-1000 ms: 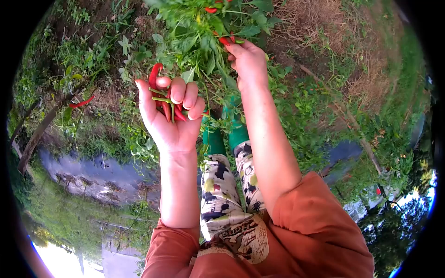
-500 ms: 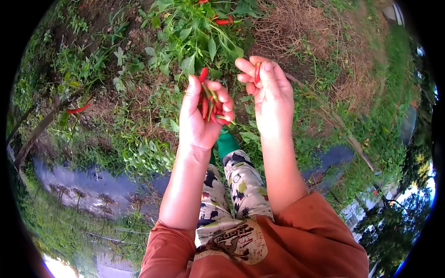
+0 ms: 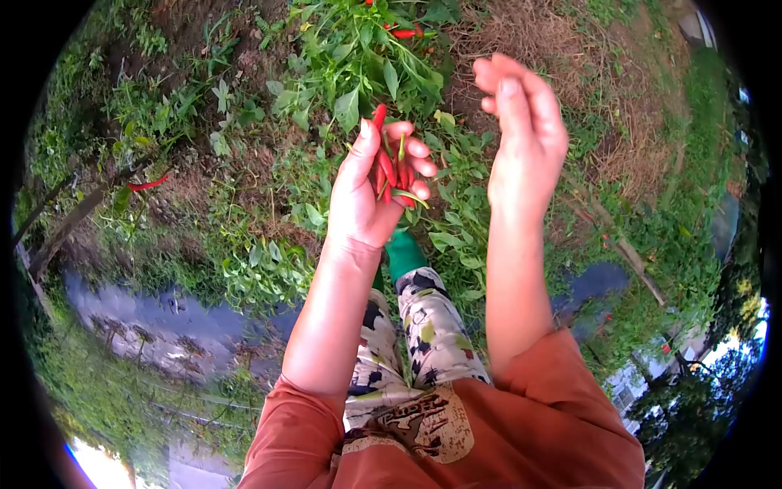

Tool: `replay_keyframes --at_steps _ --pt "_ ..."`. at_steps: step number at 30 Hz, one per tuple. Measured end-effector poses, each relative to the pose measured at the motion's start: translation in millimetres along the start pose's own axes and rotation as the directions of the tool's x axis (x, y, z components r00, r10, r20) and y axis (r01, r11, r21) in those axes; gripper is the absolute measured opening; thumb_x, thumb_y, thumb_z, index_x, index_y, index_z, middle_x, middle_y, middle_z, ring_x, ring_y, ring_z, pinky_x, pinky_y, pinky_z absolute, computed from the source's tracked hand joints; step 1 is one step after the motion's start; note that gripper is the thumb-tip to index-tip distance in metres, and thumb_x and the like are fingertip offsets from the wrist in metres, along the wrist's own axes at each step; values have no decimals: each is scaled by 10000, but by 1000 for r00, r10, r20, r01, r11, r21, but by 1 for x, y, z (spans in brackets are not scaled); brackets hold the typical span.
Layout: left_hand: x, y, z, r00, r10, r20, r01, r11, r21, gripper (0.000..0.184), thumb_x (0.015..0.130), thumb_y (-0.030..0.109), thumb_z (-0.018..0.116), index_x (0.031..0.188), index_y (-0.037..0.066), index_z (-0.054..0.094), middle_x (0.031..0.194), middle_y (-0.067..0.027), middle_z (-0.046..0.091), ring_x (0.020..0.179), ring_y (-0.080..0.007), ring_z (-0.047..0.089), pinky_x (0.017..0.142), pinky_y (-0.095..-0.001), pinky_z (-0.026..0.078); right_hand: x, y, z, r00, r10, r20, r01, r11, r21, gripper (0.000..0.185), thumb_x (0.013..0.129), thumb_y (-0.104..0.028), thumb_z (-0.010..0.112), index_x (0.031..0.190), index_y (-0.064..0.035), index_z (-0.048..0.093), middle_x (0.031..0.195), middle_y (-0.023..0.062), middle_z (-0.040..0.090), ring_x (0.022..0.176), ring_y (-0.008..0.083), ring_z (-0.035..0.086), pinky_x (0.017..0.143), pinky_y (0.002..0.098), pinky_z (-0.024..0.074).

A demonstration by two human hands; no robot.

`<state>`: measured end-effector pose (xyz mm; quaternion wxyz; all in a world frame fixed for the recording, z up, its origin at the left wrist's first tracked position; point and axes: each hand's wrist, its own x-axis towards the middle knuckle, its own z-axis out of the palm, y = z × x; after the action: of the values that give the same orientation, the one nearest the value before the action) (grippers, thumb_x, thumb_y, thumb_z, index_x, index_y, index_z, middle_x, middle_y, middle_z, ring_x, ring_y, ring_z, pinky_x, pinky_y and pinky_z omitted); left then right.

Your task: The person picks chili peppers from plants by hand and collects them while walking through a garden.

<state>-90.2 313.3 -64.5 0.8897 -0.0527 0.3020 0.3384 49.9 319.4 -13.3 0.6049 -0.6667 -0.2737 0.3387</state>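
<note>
In the head view, the left hand (image 3: 362,196) is cupped like a bowl, holding several red chilies (image 3: 386,169) with green stems. The blurred right hand (image 3: 525,143) is well apart from it, free, fingers loosely bent. Ahead, a leafy plant (image 3: 346,69) bears more red pods (image 3: 405,33).

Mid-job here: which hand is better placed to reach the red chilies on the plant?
Probably the right hand: it appears empty and looks nearer the chilies on the plant. The left hand is cupped around a bunch of loose chilies.
</note>
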Motion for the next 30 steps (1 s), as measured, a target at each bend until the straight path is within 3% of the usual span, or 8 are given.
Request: replay_keyframes --at_steps 6,9,10,12,16,19,27,30 --pt "-5 7 -6 997 61 50 -58 996 -63 318 886 322 489 1022 44 561 815 -110 598 674 -234 602 512 -319 505 100 38 10 958 -143 249 230 902 -365 156 800 -162 624 907 -49 641 763 39 650 689 81 589 623 221 454" --pt "-8 10 -8 998 60 22 -61 998 29 318 894 361 462 1027 86 554 799 -64 550 676 -191 504 486 -281 431 118 34 26 854 249 457 257 562 -786 220 767 -258 597 935 -130 656 807 33 654 750 173 617 697 285 471" --pt "-8 11 -9 998 55 18 -56 998 25 318 894 361 462 1027 86 554 799 -64 550 676 -191 504 486 -281 431 123 44 30 854 256 454 252 559 -790 220 767 -258 597 935 -130 656 807 33 654 750 173 617 697 285 471" --pt "-7 13 -8 997 71 -16 -71 997 25 316 893 359 467 1024 86 555 774 -55 524 657 -181 480 476 -276 416 130 57 40 855 210 474 408 294 -865 251 731 -242 586 955 -155 659 870 30 653 844 205 604 763 305 462" --pt "-4 15 -9 997 71 -35 -69 997 31 313 892 360 469 1013 86 559 768 -49 512 655 -175 470 469 -270 406 148 61 47 693 457 557 323 494 -807 265 721 -209 597 969 -135 657 958 46 639 877 176 596 782 298 456" --pt "0 15 -12 997 77 -25 -78 996 -36 294 892 311 481 1021 59 559 768 -75 568 635 -200 559 463 -296 442 156 52 52 620 486 616 386 494 -779 306 695 -228 605 924 -28 641 907 177 627 845 269 600 765 368 464" --pt "7 15 -12 998 66 -5 -66 996 -54 307 901 339 455 1019 75 559 759 -70 553 644 -197 540 464 -291 432 165 38 67 386 645 660 555 409 -724 217 689 -164 576 821 -6 643 740 151 627 678 264 592 623 376 451" --pt "7 14 -12 998 66 -7 -66 995 -72 307 901 338 455 1015 72 558 759 -68 549 642 -199 541 464 -293 431 172 51 70 390 609 691 590 411 -695 206 689 -161 569 797 0 636 700 148 616 639 254 579 592 376 441"
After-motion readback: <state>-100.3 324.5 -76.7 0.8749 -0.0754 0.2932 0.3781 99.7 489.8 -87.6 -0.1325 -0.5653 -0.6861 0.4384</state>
